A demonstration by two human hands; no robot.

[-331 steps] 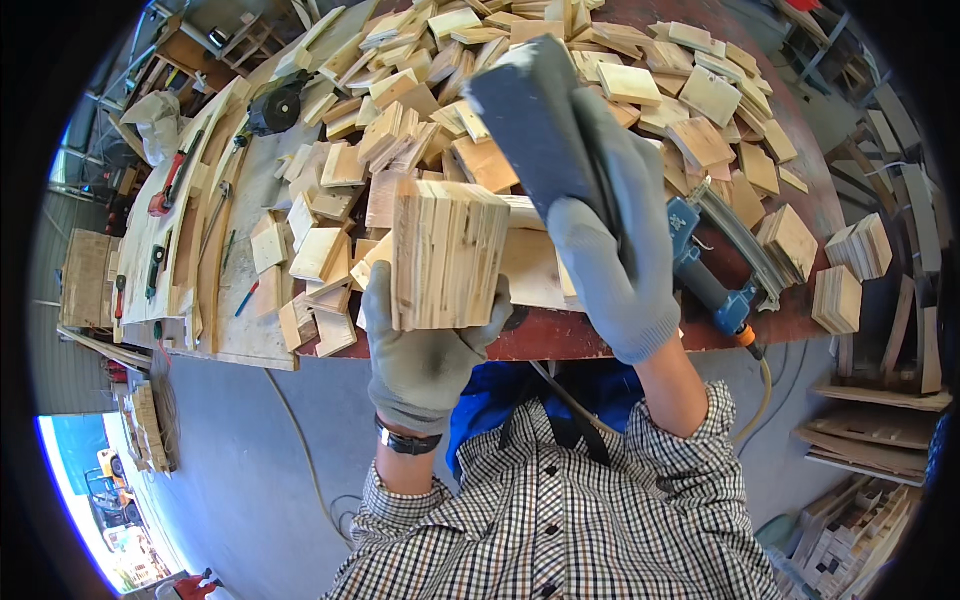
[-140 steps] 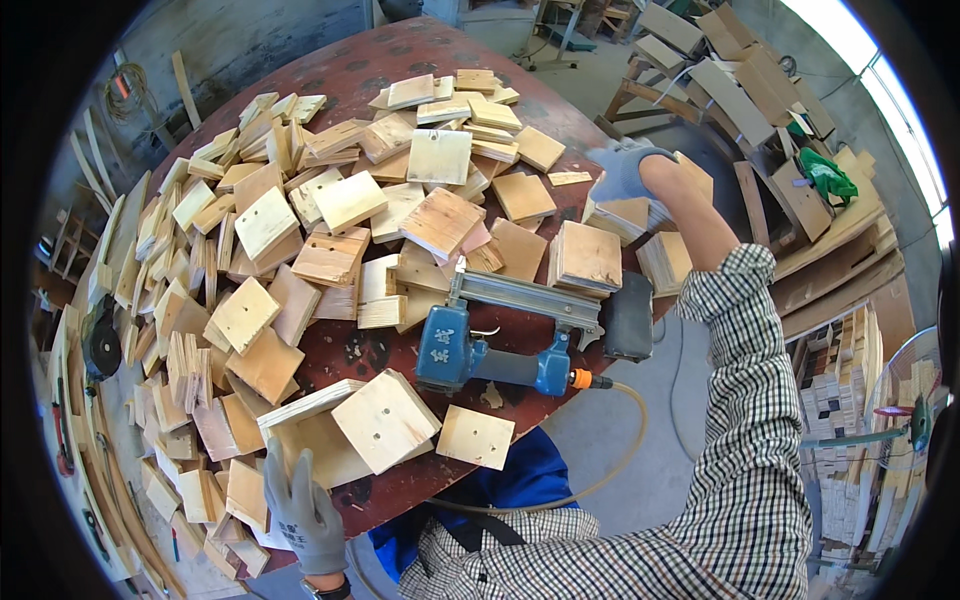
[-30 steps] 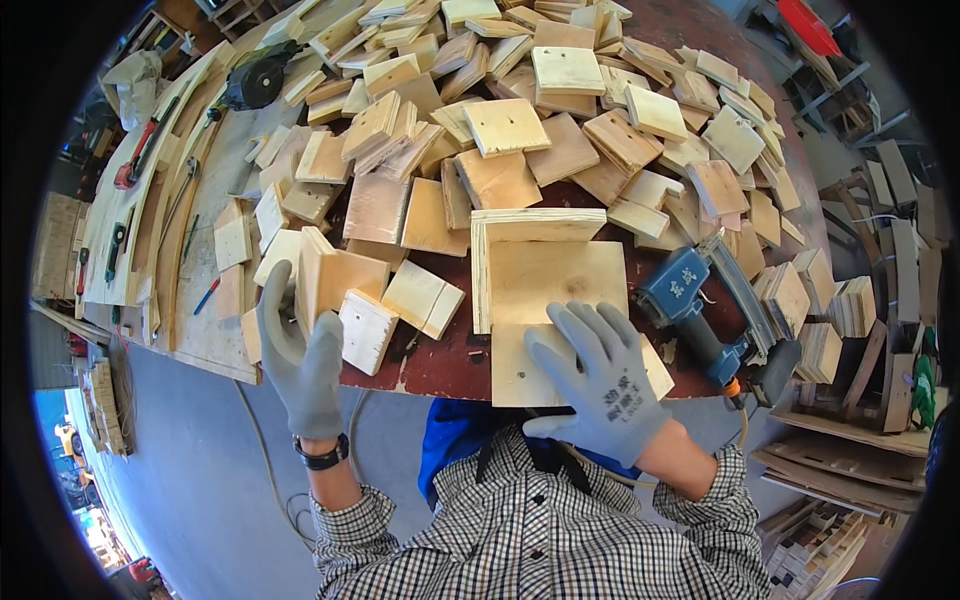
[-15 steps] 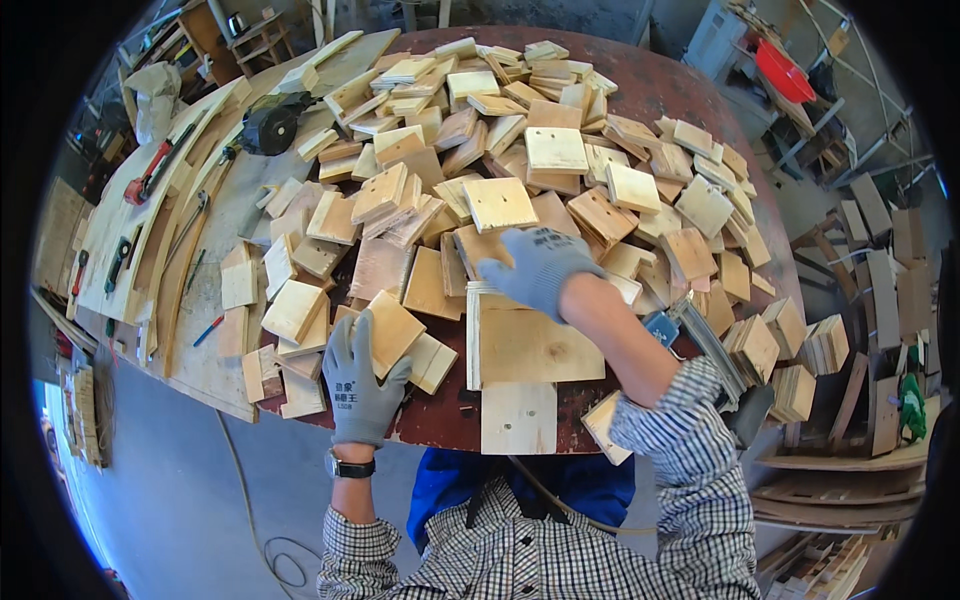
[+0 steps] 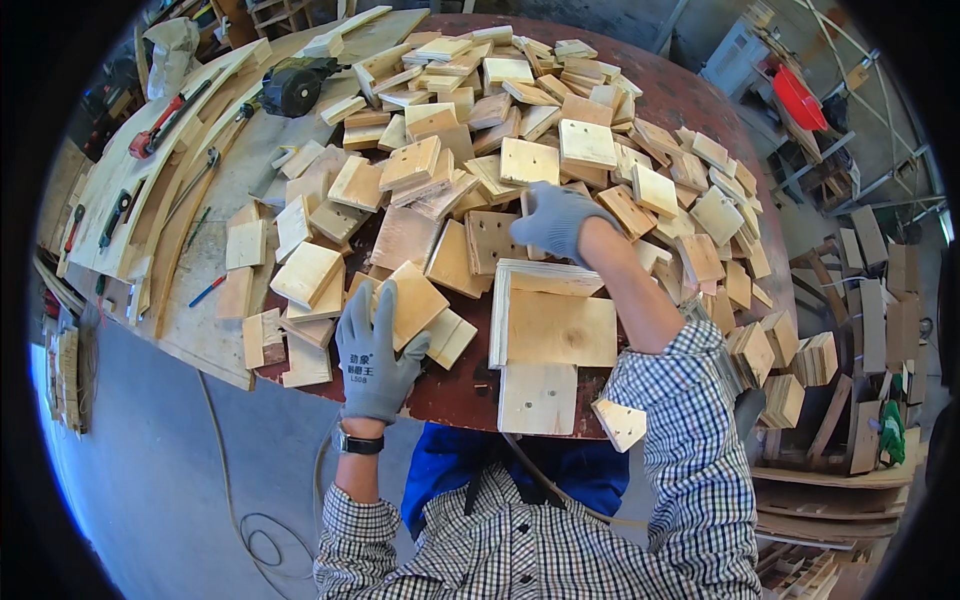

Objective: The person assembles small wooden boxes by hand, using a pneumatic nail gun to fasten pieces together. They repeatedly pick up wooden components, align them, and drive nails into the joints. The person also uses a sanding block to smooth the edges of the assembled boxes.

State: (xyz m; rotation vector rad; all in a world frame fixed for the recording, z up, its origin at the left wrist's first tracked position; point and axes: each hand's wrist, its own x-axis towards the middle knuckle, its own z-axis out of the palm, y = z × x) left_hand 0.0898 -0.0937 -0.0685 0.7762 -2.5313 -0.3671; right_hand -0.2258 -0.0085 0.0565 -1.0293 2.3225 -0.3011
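Observation:
My right hand (image 5: 562, 222), in a grey glove, reaches over the near side of a large pile of wooden blocks. Its fingers are closed on the edge of a wooden block (image 5: 527, 204), which the hand partly hides. My left hand (image 5: 378, 358), gloved too, rests palm down with fingers apart against a square wooden block (image 5: 414, 304) at the pile's near left. Between my hands lies a flat board (image 5: 562, 332) with upright strips (image 5: 503, 312) along its left and far sides. A paler board (image 5: 538, 398) with two dark marks juts from it toward me.
A loose block (image 5: 620, 424) sits at the table's near edge. Stacked blocks (image 5: 780, 345) stand right of my sleeve, beside a mostly hidden grey metal tool (image 5: 728, 358). Left are long boards (image 5: 215, 170), a red-handled tool (image 5: 155, 130) and a black tool (image 5: 292, 88). A hose (image 5: 222, 465) trails over the floor.
The view has shifted, moving the scene slightly up and right. My right hand has closed on a block's edge beyond the upright strips. My left hand stays beside the same block.

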